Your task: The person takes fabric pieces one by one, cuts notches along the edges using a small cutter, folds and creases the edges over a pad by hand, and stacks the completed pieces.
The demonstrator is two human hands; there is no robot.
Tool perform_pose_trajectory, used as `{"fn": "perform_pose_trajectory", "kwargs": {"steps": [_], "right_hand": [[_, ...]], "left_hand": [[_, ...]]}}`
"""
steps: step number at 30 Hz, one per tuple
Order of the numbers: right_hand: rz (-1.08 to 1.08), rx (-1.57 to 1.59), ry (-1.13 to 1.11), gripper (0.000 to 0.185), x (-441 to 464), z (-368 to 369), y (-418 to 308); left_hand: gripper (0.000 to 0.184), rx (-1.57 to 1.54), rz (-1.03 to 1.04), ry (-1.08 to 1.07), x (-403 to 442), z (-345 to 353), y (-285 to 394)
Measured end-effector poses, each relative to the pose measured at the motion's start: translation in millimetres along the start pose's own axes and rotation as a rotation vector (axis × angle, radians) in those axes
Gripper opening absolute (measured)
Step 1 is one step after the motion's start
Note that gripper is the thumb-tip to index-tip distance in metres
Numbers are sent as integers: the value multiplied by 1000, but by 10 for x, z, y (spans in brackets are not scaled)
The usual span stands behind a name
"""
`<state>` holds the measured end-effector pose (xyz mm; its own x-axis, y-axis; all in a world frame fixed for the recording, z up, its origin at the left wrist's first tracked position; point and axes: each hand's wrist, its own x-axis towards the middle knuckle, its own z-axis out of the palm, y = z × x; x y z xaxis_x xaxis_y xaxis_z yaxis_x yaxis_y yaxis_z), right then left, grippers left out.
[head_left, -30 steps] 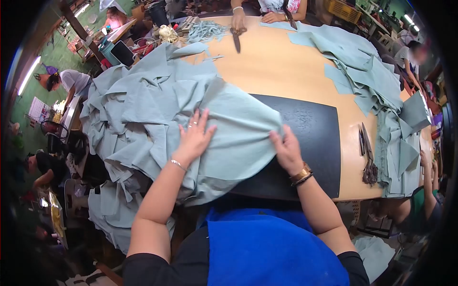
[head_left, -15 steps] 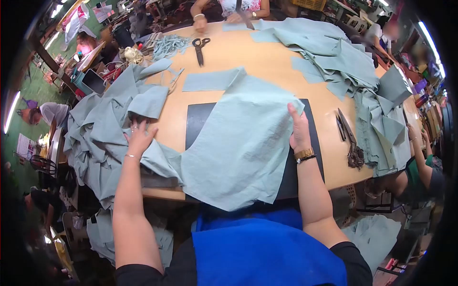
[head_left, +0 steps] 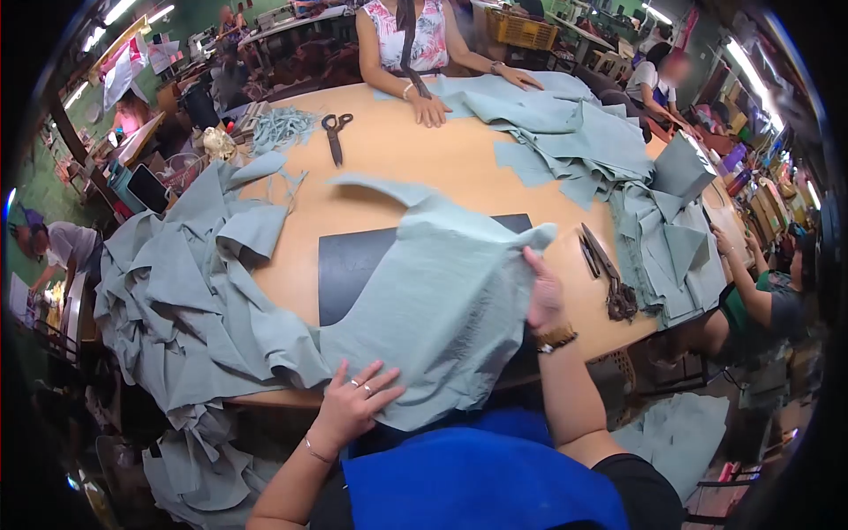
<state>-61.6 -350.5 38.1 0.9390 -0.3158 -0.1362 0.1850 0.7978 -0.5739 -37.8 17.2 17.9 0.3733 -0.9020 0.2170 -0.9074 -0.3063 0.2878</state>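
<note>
A pale green cloth piece [head_left: 442, 300] lies loosely over the black mat [head_left: 353, 269] in front of me, its far left corner lifted in a curl. My left hand [head_left: 358, 402] rests on the cloth's near left edge, fingers apart, with rings showing. At the cloth's right edge, my right hand [head_left: 544, 296] grips its bunched upper right corner between thumb and fingers, most of which are hidden. To the left, a heap of crumpled green cloth [head_left: 177, 291] touches the piece's left end.
Dark scissors [head_left: 334, 137] lie at the far left of the table [head_left: 424, 155]. Large shears [head_left: 609, 274] and a small dark tool sit right, beside stacked cloth [head_left: 676, 252]. Across the table, a person's hand [head_left: 428, 108] rests on the surface. Thin scraps [head_left: 284, 130] lie far left.
My left hand has left the heap and come to the near edge of the cloth. The cloth's far left end has swung up and curled. The person opposite has spread both hands on the table.
</note>
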Motion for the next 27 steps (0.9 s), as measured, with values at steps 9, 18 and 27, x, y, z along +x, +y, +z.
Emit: {"fn": "perform_pose_trajectory", "kwargs": {"steps": [9, 18, 27], "right_hand": [[-429, -223, -273, 42, -830, 820, -1009], [-336, -1043, 50, 42, 598, 307, -890], [-375, -1776, 415, 56, -476, -980, -737]], "left_hand": [[31, -950, -271, 681, 188, -1275, -206], [48, -728, -1012, 347, 1016, -351, -1493], [58, -37, -402, 434, 976, -432, -1009]]}}
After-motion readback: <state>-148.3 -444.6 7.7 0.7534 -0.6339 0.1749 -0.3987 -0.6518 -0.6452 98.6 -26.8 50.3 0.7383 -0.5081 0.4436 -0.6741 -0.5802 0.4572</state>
